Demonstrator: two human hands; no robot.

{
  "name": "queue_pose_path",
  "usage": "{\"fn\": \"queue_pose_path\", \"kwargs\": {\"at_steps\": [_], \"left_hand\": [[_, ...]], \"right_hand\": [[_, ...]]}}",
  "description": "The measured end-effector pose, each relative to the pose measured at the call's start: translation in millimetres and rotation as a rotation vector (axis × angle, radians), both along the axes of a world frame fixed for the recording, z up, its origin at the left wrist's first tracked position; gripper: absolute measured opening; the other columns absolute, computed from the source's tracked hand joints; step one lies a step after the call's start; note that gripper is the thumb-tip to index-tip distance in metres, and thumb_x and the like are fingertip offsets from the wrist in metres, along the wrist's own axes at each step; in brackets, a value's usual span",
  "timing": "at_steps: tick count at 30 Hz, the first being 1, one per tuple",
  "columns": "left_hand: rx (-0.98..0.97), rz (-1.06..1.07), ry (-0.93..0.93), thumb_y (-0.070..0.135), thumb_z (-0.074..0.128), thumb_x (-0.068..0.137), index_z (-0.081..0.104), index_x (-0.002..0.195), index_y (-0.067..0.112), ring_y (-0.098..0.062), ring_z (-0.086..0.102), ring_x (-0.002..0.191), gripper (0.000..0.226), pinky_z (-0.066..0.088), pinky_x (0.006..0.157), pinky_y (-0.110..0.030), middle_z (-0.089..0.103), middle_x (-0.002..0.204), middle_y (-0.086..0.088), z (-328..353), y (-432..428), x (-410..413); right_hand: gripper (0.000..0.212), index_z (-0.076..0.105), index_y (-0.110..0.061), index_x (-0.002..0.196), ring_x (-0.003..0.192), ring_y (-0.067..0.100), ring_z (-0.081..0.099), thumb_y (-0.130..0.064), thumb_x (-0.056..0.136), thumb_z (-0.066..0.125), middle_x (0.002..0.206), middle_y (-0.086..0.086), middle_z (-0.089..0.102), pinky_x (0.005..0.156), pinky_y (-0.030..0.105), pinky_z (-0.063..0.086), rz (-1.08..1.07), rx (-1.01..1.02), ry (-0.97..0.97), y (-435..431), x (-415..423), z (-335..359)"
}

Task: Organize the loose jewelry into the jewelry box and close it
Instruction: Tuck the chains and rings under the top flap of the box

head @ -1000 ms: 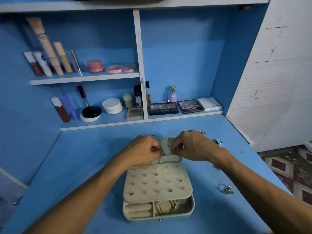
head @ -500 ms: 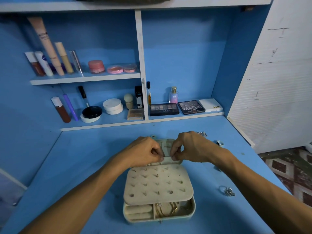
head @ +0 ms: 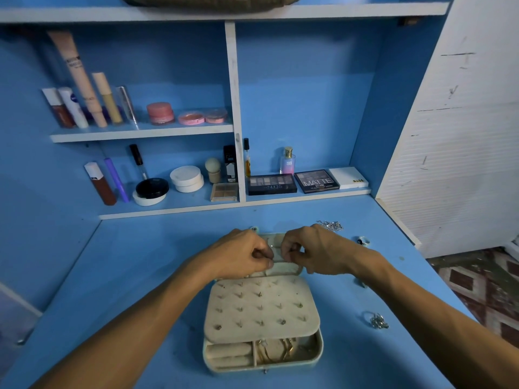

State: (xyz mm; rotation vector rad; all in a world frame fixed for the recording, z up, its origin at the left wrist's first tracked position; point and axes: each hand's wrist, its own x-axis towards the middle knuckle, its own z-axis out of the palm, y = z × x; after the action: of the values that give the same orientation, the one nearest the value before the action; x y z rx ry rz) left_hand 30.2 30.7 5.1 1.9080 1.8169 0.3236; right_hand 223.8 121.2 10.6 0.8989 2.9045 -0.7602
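The beige jewelry box lies open on the blue desk. Its studded earring panel is folded over the base, and gold chains show in the front compartment. The open lid lies flat behind the panel. Both hands work over that lid. My left hand and my right hand each pinch an end of a thin chain, too small to make out well. Loose pieces lie to the right: a silver chain, a ring and a silver cluster.
Behind the box, a low shelf holds palettes, compacts, tubes and a perfume bottle. A higher shelf carries more tubes and pink jars. A white wall panel bounds the desk on the right; patterned floor shows beyond it.
My two hands have drawn a little closer together over the lid, fingertips almost meeting. The box and the loose pieces have not moved.
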Motion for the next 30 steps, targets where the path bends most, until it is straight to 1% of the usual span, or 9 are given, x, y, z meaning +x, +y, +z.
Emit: {"fn": "queue_pose_path", "kwargs": {"at_steps": [3, 5, 10, 14, 17, 22, 25, 27, 30], "left_hand": [[-0.006, 0.002, -0.024, 0.031, 0.072, 0.089, 0.078, 0.105, 0.027, 0.001, 0.066, 0.09, 0.017, 0.055, 0.084, -0.025, 0.076, 0.098, 0.014, 1.1, 0.0, 0.2], [-0.01, 0.008, -0.033, 0.031, 0.073, 0.089, 0.079, 0.103, 0.026, 0.001, 0.066, 0.089, 0.015, 0.052, 0.078, -0.019, 0.076, 0.098, 0.013, 1.5, 1.0, -0.5], [0.009, 0.026, -0.051, 0.031, 0.074, 0.089, 0.079, 0.1, 0.026, 0.003, 0.063, 0.084, 0.013, 0.042, 0.065, -0.006, 0.075, 0.094, 0.013, -1.3, 0.8, -2.2], [0.018, 0.041, -0.084, 0.033, 0.073, 0.09, 0.079, 0.099, 0.025, 0.002, 0.065, 0.085, 0.013, 0.05, 0.072, -0.015, 0.074, 0.091, 0.014, -3.1, -1.6, -1.1], [0.005, 0.033, -0.082, 0.033, 0.072, 0.09, 0.079, 0.098, 0.024, -0.001, 0.065, 0.086, 0.014, 0.053, 0.076, -0.021, 0.074, 0.092, 0.013, -2.7, -0.9, -0.6], [0.01, 0.022, -0.106, 0.031, 0.072, 0.092, 0.078, 0.096, 0.024, 0.007, 0.062, 0.082, 0.011, 0.043, 0.065, -0.006, 0.073, 0.09, 0.014, -3.7, -0.5, -3.0], [0.037, 0.018, -0.111, 0.028, 0.072, 0.092, 0.077, 0.096, 0.022, 0.013, 0.059, 0.075, 0.008, 0.042, 0.064, -0.005, 0.072, 0.09, 0.014, -4.5, -1.6, -1.8], [0.036, 0.027, -0.127, 0.029, 0.073, 0.092, 0.075, 0.101, 0.024, 0.009, 0.063, 0.077, 0.01, 0.047, 0.068, -0.011, 0.074, 0.09, 0.012, -5.7, -1.4, -2.0], [0.007, 0.054, -0.137, 0.03, 0.074, 0.091, 0.065, 0.114, 0.027, 0.0, 0.067, 0.077, 0.024, 0.055, 0.072, -0.024, 0.075, 0.087, 0.009, -7.9, 0.1, -3.1]], "right_hand": [[0.016, 0.074, -0.023, 0.1, 0.069, -0.006, 0.06, -0.016, 0.092, 0.061, 0.092, -0.011, 0.069, 0.066, 0.01, 0.046, 0.001, -0.005, -0.007, 0.7, -2.8, 0.6], [0.013, 0.075, -0.025, 0.1, 0.077, 0.0, 0.061, -0.023, 0.09, 0.067, 0.09, -0.014, 0.07, 0.074, 0.016, 0.048, -0.007, -0.022, -0.019, 1.6, -4.6, -1.2], [0.017, 0.077, -0.025, 0.101, 0.068, -0.007, 0.057, -0.019, 0.09, 0.067, 0.087, -0.016, 0.069, 0.071, 0.011, 0.044, -0.017, -0.048, -0.011, 3.0, -5.1, -3.2], [0.021, 0.077, -0.025, 0.1, 0.072, -0.003, 0.059, -0.016, 0.09, 0.061, 0.091, -0.014, 0.072, 0.076, 0.015, 0.049, -0.01, -0.084, -0.016, 2.2, -4.3, -2.0], [0.022, 0.077, -0.027, 0.099, 0.075, -0.002, 0.06, -0.015, 0.09, 0.06, 0.09, -0.016, 0.071, 0.075, 0.014, 0.047, -0.007, -0.105, -0.02, 3.9, -4.0, -3.2], [0.011, 0.076, -0.03, 0.096, 0.08, 0.001, 0.061, -0.023, 0.088, 0.071, 0.095, -0.013, 0.07, 0.072, 0.013, 0.045, -0.022, -0.1, 0.049, 5.2, -0.3, -10.5], [0.012, 0.076, -0.028, 0.095, 0.069, -0.004, 0.061, -0.019, 0.088, 0.071, 0.089, -0.014, 0.071, 0.069, 0.012, 0.044, -0.023, -0.06, 0.073, 3.4, -0.8, -11.1], [0.015, 0.076, -0.024, 0.095, 0.06, -0.005, 0.061, -0.013, 0.089, 0.067, 0.087, -0.013, 0.071, 0.064, 0.012, 0.046, -0.02, -0.086, 0.084, 2.9, -0.3, -8.9], [0.019, 0.076, -0.021, 0.095, 0.059, -0.005, 0.062, -0.007, 0.089, 0.066, 0.083, -0.013, 0.07, 0.06, 0.014, 0.049, -0.019, -0.115, 0.123, 2.4, 0.8, -7.4]]}}
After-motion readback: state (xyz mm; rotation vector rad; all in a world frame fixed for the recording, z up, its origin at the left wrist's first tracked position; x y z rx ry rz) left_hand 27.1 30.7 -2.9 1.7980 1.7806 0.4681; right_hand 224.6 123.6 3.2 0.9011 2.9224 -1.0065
